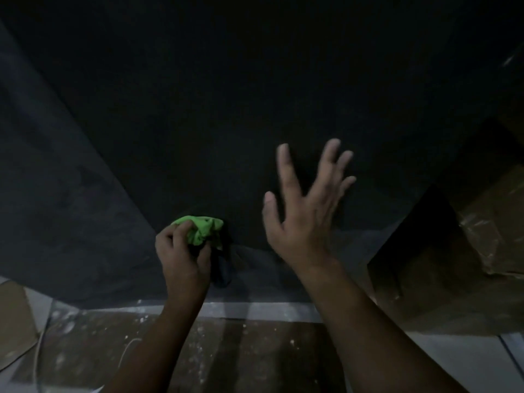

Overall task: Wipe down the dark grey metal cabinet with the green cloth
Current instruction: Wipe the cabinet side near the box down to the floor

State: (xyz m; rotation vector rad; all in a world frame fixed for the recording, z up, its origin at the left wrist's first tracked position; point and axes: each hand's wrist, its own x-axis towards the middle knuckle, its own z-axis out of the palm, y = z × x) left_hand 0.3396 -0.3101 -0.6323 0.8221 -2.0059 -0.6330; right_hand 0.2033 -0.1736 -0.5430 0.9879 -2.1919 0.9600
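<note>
1. Head view, dim: the dark grey metal cabinet [255, 80] fills most of my frame. I judge the main risk is missed patches, since in this light I can hardly tell wiped metal from dusty.
2. My right hand [303, 219] is spread, fingers apart and pointing up, before the cabinet face. I cannot tell if it touches; if it leans there, it may smear.
3. My left hand [181, 256] curls its fingers round the green cloth [201, 226], near the cabinet's lower edge.
4. That cloth is bunched small and bulges above the left fingers, seemingly against the face. So little contact may leave streaks.
</note>
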